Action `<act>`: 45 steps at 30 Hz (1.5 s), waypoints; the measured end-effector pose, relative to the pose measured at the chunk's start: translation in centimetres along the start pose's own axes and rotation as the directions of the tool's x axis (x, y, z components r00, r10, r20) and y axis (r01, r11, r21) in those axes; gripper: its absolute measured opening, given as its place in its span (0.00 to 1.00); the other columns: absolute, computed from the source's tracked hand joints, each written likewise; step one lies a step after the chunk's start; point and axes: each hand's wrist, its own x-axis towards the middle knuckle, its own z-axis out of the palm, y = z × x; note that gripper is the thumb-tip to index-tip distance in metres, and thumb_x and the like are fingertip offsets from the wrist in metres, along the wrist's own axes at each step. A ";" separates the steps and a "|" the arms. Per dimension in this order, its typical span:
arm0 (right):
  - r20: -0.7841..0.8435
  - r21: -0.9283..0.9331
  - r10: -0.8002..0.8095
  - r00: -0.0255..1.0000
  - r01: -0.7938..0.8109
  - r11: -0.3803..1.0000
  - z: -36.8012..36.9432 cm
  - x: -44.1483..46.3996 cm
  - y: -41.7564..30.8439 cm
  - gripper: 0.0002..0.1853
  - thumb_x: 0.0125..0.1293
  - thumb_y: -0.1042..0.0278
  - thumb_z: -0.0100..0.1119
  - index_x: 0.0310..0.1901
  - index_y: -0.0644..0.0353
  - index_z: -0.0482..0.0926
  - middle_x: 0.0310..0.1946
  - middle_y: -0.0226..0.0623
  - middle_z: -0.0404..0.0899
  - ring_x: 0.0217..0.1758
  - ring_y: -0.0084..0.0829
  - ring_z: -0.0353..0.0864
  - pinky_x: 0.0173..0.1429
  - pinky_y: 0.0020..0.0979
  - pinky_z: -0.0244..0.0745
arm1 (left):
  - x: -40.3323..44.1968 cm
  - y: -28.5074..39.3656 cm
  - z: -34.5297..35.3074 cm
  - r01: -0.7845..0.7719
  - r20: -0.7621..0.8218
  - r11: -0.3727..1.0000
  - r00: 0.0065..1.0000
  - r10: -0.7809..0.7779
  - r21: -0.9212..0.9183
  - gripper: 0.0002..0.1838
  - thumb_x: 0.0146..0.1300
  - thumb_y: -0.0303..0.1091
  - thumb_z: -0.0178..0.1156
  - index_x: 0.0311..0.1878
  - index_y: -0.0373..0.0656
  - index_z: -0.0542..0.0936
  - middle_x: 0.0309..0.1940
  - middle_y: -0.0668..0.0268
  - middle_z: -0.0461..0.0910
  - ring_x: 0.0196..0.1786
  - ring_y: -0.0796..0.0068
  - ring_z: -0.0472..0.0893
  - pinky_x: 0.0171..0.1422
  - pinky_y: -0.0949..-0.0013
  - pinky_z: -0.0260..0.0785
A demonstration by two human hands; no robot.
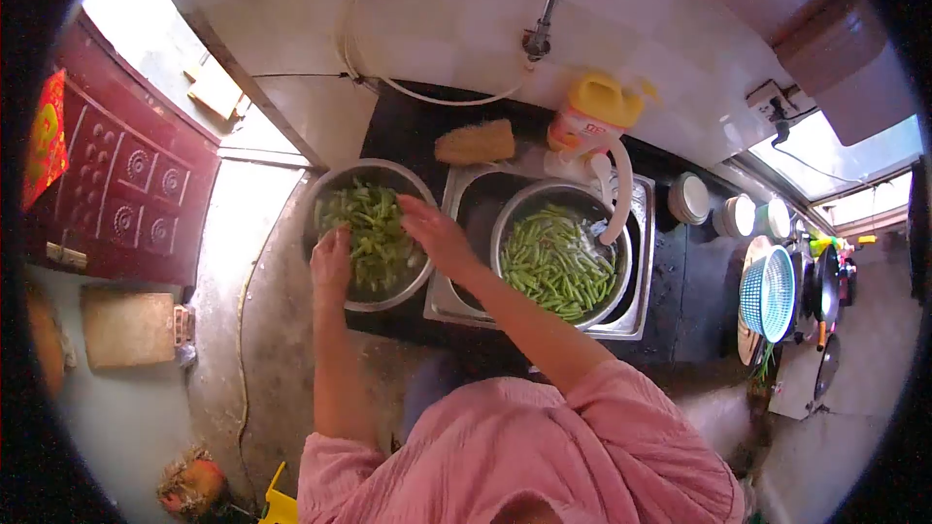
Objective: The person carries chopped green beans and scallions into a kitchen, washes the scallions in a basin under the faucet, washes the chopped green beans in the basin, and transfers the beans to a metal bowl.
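Note:
A round metal basin (419, 283) at the left end of the counter holds a heap of green leafy-looking vegetables (367, 228). My left hand (331, 258) is over the basin's left side, with its fingers curled together at the edge of the heap; whatever they hold is hidden. From the right, my right hand (432, 233) reaches in over the rim. Its fingers are stretched apart and touch the top of the greens. In the sink (631, 315) sits a second metal basin (504, 216) full of green beans (553, 267) in water.
A white curved faucet (621, 194) hangs over the bean basin. Behind the sink stand a yellow jug (600, 109) and a tan sponge-like block (475, 143). Stacked bowls (689, 199) and a blue-white basket (767, 293) are at the right. A dark red door (121, 175) is at the left.

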 end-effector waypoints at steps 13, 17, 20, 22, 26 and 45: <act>-0.606 -0.363 0.231 0.761 -0.524 0.771 -24.2 -13.6 5.6 0.14 0.67 0.58 0.47 0.47 0.53 0.77 0.41 0.41 0.79 0.41 0.40 0.77 0.48 0.38 0.70 | -8.4 1.7 24.4 -0.472 0.643 0.874 0.706 0.298 0.113 0.21 0.65 0.51 0.43 0.43 0.45 0.78 0.38 0.52 0.77 0.45 0.49 0.75 0.50 0.48 0.65; -0.464 -0.767 -0.082 0.882 -0.353 0.535 -30.7 -14.0 10.6 0.18 0.68 0.54 0.41 0.54 0.48 0.72 0.51 0.43 0.73 0.54 0.48 0.68 0.55 0.47 0.65 | -8.6 6.3 29.7 -0.858 0.680 0.481 0.461 0.570 0.179 0.24 0.62 0.53 0.46 0.53 0.46 0.74 0.57 0.54 0.67 0.59 0.53 0.67 0.59 0.42 0.58; -0.444 -0.838 -0.043 0.895 -0.397 0.374 -31.1 -12.8 9.4 0.21 0.64 0.54 0.45 0.56 0.53 0.70 0.54 0.50 0.70 0.57 0.52 0.67 0.59 0.46 0.64 | -7.5 8.5 33.2 -0.906 0.746 0.326 0.410 0.524 0.269 0.27 0.61 0.54 0.48 0.58 0.49 0.70 0.65 0.56 0.59 0.65 0.53 0.60 0.63 0.40 0.53; -0.375 -0.856 0.140 0.916 -0.400 0.328 -31.2 -12.0 9.2 0.24 0.63 0.50 0.47 0.59 0.48 0.67 0.57 0.50 0.67 0.60 0.52 0.64 0.60 0.47 0.63 | -6.5 9.0 34.6 -0.919 0.795 0.253 0.391 0.464 0.304 0.28 0.61 0.54 0.47 0.61 0.51 0.67 0.65 0.55 0.59 0.65 0.51 0.60 0.64 0.41 0.53; -0.215 -0.856 0.467 0.858 -0.396 0.332 -31.2 -11.2 11.4 0.30 0.60 0.43 0.49 0.61 0.46 0.65 0.55 0.53 0.68 0.59 0.53 0.66 0.62 0.47 0.61 | -5.6 10.0 33.7 -0.855 0.928 0.416 0.367 0.066 0.309 0.30 0.60 0.55 0.48 0.63 0.51 0.65 0.64 0.55 0.60 0.65 0.50 0.60 0.65 0.41 0.52; -0.342 0.696 0.737 0.584 -0.370 0.616 -22.7 -13.8 9.8 0.29 0.63 0.45 0.50 0.59 0.58 0.67 0.51 0.39 0.72 0.50 0.33 0.73 0.52 0.33 0.68 | -13.4 1.9 32.4 -0.189 0.671 0.923 0.736 -0.093 0.335 0.41 0.52 0.65 0.54 0.63 0.46 0.66 0.60 0.42 0.61 0.63 0.47 0.64 0.64 0.55 0.57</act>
